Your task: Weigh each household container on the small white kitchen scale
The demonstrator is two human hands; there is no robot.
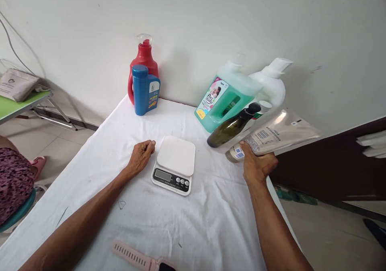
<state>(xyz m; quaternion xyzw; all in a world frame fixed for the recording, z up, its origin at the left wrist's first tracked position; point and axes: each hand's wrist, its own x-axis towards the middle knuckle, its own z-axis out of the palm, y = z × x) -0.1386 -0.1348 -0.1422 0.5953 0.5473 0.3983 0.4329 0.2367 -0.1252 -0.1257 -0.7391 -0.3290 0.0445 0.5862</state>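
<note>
My right hand (259,164) grips a large beige squeeze tube (271,134) near its cap end, at the right side of the table; the tube is tilted, its flat end pointing up and right. A dark green pump-style bottle (232,128) stands just left of the tube. My left hand (141,156) rests in a loose fist on the cloth, with nothing visible in it. Close to its right lies a white kitchen scale (176,156) with a bare platform, a blank-looking display and several buttons.
A green detergent jug (224,98), a white bottle (269,82) and a white-capped bottle (264,106) stand back right. A blue bottle (141,92) stands before a red jug (144,58) at back left. A pink watch (135,255) lies near the front edge. A person's patterned clothing (15,178) shows left.
</note>
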